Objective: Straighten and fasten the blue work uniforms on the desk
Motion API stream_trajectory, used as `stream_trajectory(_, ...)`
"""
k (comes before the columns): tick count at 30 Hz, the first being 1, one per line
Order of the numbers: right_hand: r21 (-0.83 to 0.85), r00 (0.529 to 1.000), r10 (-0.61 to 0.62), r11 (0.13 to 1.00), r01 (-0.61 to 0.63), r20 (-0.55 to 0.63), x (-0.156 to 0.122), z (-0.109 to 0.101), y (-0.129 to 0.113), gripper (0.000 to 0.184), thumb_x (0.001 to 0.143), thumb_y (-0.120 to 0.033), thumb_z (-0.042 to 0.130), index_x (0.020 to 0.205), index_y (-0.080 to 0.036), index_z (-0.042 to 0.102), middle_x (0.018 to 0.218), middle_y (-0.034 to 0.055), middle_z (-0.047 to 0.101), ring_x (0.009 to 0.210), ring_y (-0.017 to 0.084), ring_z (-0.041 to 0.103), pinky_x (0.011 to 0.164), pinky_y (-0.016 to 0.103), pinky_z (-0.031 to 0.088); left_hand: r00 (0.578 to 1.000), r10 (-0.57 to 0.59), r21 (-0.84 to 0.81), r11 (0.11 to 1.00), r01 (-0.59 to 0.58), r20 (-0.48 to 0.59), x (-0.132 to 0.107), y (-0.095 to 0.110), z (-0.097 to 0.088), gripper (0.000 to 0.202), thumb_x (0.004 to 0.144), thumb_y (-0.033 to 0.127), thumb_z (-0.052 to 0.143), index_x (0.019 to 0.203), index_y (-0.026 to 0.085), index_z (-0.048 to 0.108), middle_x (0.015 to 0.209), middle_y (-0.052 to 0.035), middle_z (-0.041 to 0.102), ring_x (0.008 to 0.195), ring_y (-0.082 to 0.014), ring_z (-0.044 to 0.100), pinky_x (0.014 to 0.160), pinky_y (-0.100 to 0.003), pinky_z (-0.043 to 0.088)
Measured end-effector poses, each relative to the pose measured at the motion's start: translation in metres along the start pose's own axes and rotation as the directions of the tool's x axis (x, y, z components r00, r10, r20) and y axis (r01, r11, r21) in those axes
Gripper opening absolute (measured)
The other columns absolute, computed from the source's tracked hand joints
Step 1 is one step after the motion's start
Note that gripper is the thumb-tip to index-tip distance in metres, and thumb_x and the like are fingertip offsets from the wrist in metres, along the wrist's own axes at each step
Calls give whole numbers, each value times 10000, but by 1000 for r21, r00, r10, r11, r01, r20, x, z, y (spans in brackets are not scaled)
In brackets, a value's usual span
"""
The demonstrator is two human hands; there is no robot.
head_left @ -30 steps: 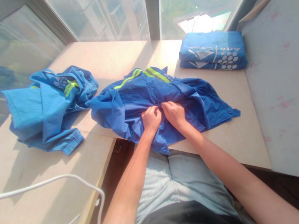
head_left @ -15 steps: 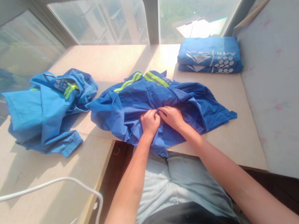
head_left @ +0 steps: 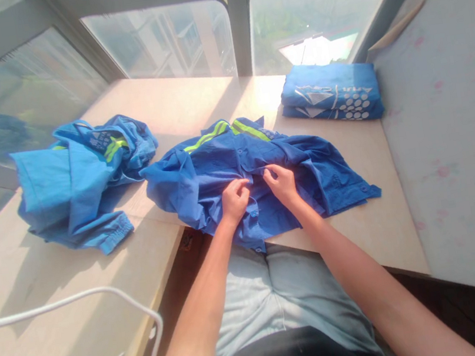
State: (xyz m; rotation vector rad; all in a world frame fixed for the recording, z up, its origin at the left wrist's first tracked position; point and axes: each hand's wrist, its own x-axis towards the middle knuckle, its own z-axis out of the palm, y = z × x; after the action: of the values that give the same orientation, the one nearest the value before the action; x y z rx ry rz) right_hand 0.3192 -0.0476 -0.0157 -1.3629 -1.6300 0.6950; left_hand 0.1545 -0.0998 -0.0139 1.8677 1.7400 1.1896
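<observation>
A dark blue work shirt with yellow-green reflective stripes lies spread on the tan table in front of me, its lower edge hanging over the table's edge. My left hand pinches the shirt's front placket with closed fingers. My right hand grips the fabric just to the right of it, fingers curled. A small gap shows between the two hands.
A crumpled lighter blue shirt lies at the left. A folded blue stack with white print sits at the back right by the window. A white cable loops across the near left. A pale board leans at the right.
My hands have drawn slightly apart along the shirt front and shifted a little farther up the garment. The view has tilted slightly.
</observation>
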Motion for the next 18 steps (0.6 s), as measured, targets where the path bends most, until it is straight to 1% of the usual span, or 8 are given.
stream_trajectory(2,34,998,47,998,-45,-43,7,-8,0,299,850,-350,525,897,-166,756,810,55,756,713,203,668,695,285,503,999,4,9,1000,-3,-44,3,-10,-15,270,837,97,476,944,177,710,928,-49,727,845,-171,670,792,-286,534)
stream_trajectory(5,-8,992,55,998,-56,-114,25,-31,4,314,865,-345,502,892,-159,754,790,59,744,701,204,655,676,285,485,995,34,124,992,-22,-94,10,-31,-50,267,830,118,484,951,173,716,916,-56,715,829,-184,657,800,-309,529)
stream_trajectory(8,-198,982,21,978,-59,-189,45,-58,8,324,897,-332,476,947,-168,751,845,81,742,749,224,652,731,319,480,996,74,259,964,-62,-40,18,-46,-87,231,868,179,501,963,173,711,895,-60,693,824,-195,644,816,-326,526)
stream_trajectory(10,-345,981,-48,938,-21,-189,52,-70,4,308,905,-300,473,993,-178,741,936,102,736,851,251,649,807,355,474,994,104,311,944,-107,27,21,-45,-103,209,897,231,517,972,175,704,908,-66,684,852,-206,641,839,-336,523)
stream_trajectory(12,-449,974,-151,891,60,-171,54,-73,-6,300,905,-260,477,1068,-183,716,1037,118,710,966,273,620,876,388,458,990,131,354,925,-138,46,23,-34,-109,206,909,268,536,1008,181,695,949,-71,679,875,-213,638,849,-341,521)
stream_trajectory(14,-498,955,-270,850,174,-126,51,-65,-24,313,917,-239,470,1146,-190,678,1123,123,674,1057,278,575,933,408,434,985,170,380,911,-160,7,26,-15,-105,219,920,275,536,1058,187,682,1000,-77,673,905,-217,633,869,-346,515)
stream_trajectory(16,-507,931,-365,806,305,-20,47,-51,-44,313,941,-239,456,1184,-202,649,1186,116,646,1106,269,538,970,407,412,974,221,382,905,-186,-50,31,7,-95,230,930,271,528,1093,186,667,1029,-83,667,962,-225,623,914,-357,499)
stream_trajectory(18,-507,911,-400,766,394,104,46,-32,-60,304,950,-254,465,1199,-208,634,1221,114,631,1137,269,514,979,404,398,961,262,372,904,-212,-89,40,27,-82,239,934,274,532,1118,184,654,1060,-90,661,1027,-238,605,967,-379,472)
